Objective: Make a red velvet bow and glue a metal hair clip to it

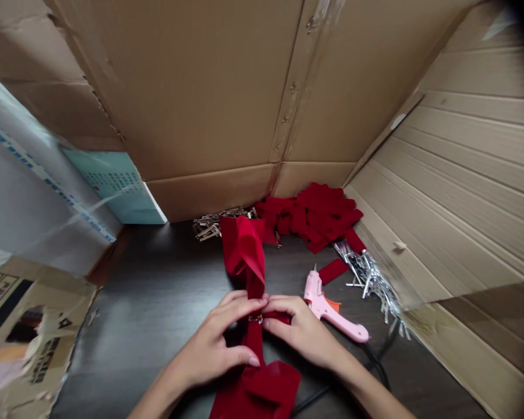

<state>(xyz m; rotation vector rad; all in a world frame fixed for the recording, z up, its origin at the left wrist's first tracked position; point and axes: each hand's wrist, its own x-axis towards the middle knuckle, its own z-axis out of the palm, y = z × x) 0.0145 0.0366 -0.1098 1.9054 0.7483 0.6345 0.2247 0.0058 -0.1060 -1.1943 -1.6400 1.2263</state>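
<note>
A long red fabric bow (244,250) stretches from the middle of the dark table toward its near edge, with loops at both ends and a narrow waist. A small shiny band (255,318) crosses the waist. My left hand (213,343) is closed on the bow from the left, its fingers above the band and its thumb below. My right hand (303,329) pinches a red strip at the band's right side. Just right of my right hand lies a pink glue gun (332,311), nozzle pointing away.
Red fabric pieces (321,212) are heaped at the back, beside metal clips (207,226). Silvery strips (371,276) lie at the right. Cardboard walls (209,87) enclose the dark table (135,302). A black cable (378,364) runs from the glue gun. A light blue paper (113,186) leans back left.
</note>
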